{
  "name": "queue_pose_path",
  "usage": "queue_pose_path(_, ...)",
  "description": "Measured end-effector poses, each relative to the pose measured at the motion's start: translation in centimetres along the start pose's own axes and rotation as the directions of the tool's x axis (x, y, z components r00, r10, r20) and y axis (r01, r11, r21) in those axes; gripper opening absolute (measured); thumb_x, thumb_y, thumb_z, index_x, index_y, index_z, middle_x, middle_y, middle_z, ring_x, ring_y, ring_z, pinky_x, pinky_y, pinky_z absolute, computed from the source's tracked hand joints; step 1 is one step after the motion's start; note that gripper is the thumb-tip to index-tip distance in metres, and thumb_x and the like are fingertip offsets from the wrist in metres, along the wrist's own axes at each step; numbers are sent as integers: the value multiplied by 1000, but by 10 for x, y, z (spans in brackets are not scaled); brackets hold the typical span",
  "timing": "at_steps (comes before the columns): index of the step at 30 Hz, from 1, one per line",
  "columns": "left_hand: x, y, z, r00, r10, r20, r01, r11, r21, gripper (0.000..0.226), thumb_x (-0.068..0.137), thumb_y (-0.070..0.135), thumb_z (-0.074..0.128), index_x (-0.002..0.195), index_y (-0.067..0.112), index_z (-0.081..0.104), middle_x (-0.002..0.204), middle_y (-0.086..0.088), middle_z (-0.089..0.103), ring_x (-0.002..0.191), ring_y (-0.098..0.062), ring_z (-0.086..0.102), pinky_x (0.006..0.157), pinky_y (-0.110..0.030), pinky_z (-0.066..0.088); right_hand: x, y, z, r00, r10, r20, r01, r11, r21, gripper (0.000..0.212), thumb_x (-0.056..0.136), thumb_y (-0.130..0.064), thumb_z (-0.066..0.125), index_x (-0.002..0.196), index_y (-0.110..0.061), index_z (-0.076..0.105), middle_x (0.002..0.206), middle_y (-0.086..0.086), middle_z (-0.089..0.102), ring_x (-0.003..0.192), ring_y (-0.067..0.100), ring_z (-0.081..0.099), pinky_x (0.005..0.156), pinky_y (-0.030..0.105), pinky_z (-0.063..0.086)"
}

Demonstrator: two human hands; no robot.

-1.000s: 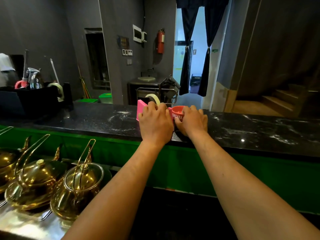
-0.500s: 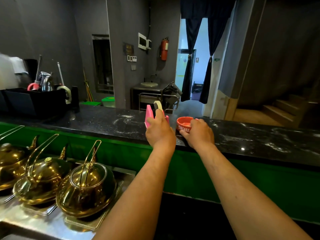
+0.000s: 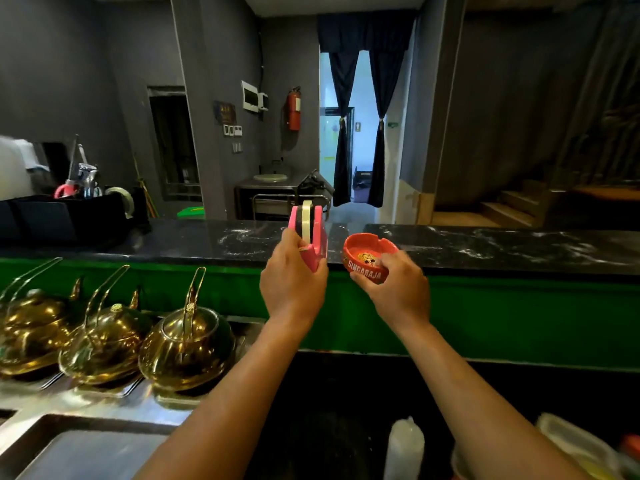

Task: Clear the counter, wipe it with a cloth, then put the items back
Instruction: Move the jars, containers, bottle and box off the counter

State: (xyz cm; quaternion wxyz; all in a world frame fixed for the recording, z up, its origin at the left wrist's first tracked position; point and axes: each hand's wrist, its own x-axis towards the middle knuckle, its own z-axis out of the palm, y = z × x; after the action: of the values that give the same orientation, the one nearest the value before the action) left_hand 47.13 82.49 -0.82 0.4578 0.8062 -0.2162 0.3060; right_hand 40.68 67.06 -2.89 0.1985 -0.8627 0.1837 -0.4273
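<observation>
Two items are lifted clear of the black marble counter (image 3: 485,247) in the head view: the left hand (image 3: 292,285) grips a pink tape dispenser (image 3: 311,233) upright, and the right hand (image 3: 398,289) pinches a red ashtray (image 3: 367,258) by its near wall. Clearing looks under way; a black organiser (image 3: 62,216) is on the counter's far left, and wiping and returning seem not yet begun.

The left hand (image 3: 292,285) holds a tape dispenser (image 3: 309,233) just left of the ashtray (image 3: 369,258) in the right hand (image 3: 394,289), both at the counter's (image 3: 485,247) near edge. Three kettles (image 3: 187,344) stand lower left, before the counter. A bin (image 3: 62,216) sits on its far left.
</observation>
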Motion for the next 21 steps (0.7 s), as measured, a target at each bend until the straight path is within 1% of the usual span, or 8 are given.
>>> queue_pose_path(3, -38, 7, -28, 1000, 10, 1, -10, 999, -48, 41, 80, 28, 82, 93, 26, 44, 83, 16, 52, 66, 0, 55, 55, -20, 49, -39, 1, -23, 1000, 19, -17, -19, 1000, 23, 41, 73, -51, 80, 92, -17, 67, 106, 2, 64, 83, 16, 58, 60, 20, 39)
queue_pose_path(6, -80, 4, -44, 1000, 5, 9, -4, 1000, -29, 41, 78, 30, 83, 92, 27, 45, 84, 16, 55, 68, -7, 61, 57, -33, 57, -81, 9, -42, 999, 30, -29, -28, 998, 60, 36, 72, -49, 82, 85, -20, 65, 100, -1, 64, 76, 12, 56, 56, 16, 38)
queue_pose_path(10, -142, -2, -50, 998, -47, 49, 46, 999, 20, 44, 76, 32, 84, 88, 30, 42, 82, 13, 59, 67, -11, 61, 56, -36, 54, -138, 24, -63, 1000, 4, 21, -6, 993, 121, 36, 71, -48, 82, 83, -20, 63, 92, -7, 58, 75, 11, 56, 56, 14, 36)
queue_pose_path(12, -174, -2, -50, 992, -93, 84, 90, 995, 36, 43, 76, 32, 84, 88, 30, 43, 80, 12, 60, 68, -11, 61, 57, -38, 54, -167, 32, -69, 998, 2, 65, -11, 991, 132, 37, 70, -49, 83, 81, -20, 63, 90, -8, 57, 75, 11, 56, 58, 17, 37)
queue_pose_path(15, -219, -3, -46, 978, -145, 150, 132, 987, 92, 42, 77, 32, 83, 87, 29, 42, 75, 14, 56, 62, -3, 55, 51, -26, 42, -210, 48, -73, 989, 20, 144, -36, 994, 107, 39, 67, -50, 84, 81, -20, 63, 88, -7, 58, 74, 12, 57, 59, 23, 43)
queue_pose_path(17, -246, -5, -45, 964, -180, 197, 156, 979, 131, 42, 78, 34, 82, 87, 30, 41, 73, 14, 54, 59, 2, 50, 50, -18, 31, -239, 56, -75, 978, 28, 208, -50, 994, 101, 38, 68, -49, 85, 84, -20, 65, 89, -6, 58, 74, 12, 57, 59, 20, 42)
queue_pose_path(20, -280, -13, -48, 934, -251, 256, 212, 962, 172, 40, 79, 36, 81, 84, 31, 41, 71, 14, 55, 59, 3, 51, 50, -17, 30, -280, 68, -77, 953, 61, 295, -93, 991, 95, 35, 69, -45, 85, 87, -20, 68, 92, -7, 60, 76, 9, 55, 61, 12, 36)
queue_pose_path(21, -289, -17, -49, 923, -267, 276, 221, 957, 188, 40, 80, 36, 80, 83, 31, 41, 71, 14, 55, 59, 2, 52, 50, -17, 29, -292, 72, -76, 937, 75, 342, -106, 992, 74, 36, 71, -47, 83, 92, -21, 69, 96, -8, 60, 80, 8, 55, 64, 12, 39)
